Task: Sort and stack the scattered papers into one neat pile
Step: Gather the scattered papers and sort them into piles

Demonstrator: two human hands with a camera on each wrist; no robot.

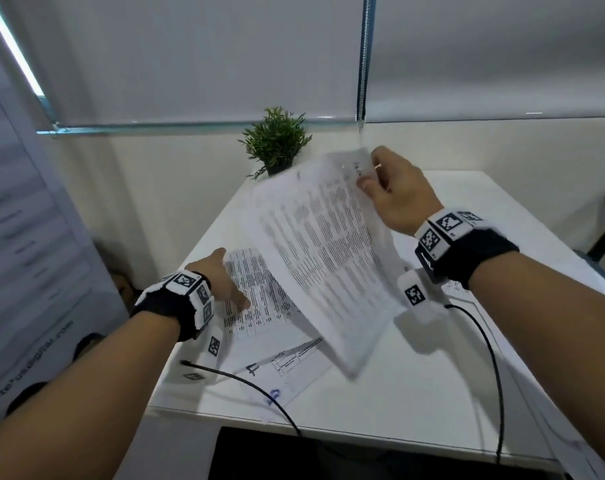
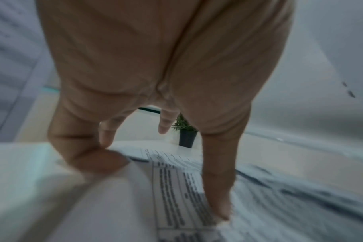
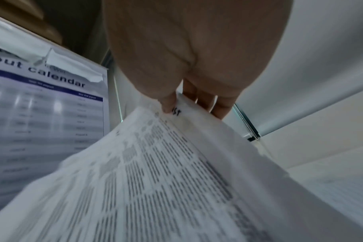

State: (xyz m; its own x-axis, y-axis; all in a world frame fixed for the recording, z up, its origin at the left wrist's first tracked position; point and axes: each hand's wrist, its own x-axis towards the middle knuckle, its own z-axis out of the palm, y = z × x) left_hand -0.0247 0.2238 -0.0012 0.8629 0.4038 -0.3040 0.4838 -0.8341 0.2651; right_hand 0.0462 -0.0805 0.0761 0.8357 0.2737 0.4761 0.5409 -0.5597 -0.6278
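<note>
White table (image 1: 415,393) carries the work; nearest our edge lie two overlapping sheets marked in blue pen (image 1: 277,379), flat, with a black cable (image 1: 245,382) crossing their near corner. Just beyond them we note a printed sheet (image 1: 256,292) lying flat on the table, partly covered by the lifted papers. Our left hand (image 1: 221,278) rests on this sheet: in the left wrist view its fingers (image 2: 218,188) are spread and nearly straight, tips pressing the paper, nothing grasped, so the left grip is released. Above and to the right, our right hand (image 1: 394,192) holds a bundle of printed papers (image 1: 328,258) by its far top corner, raised off the table and sloping down toward us. The right wrist view shows the thumb on the printed face and the fingers (image 3: 205,101) behind, so the right grip is pinching the bundle. How many sheets it contains we cannot tell; motion blur. Farthest, a small potted plant (image 1: 277,140) stands at the table's back edge by the wall. A wall calendar (image 3: 46,114) hangs left.
</note>
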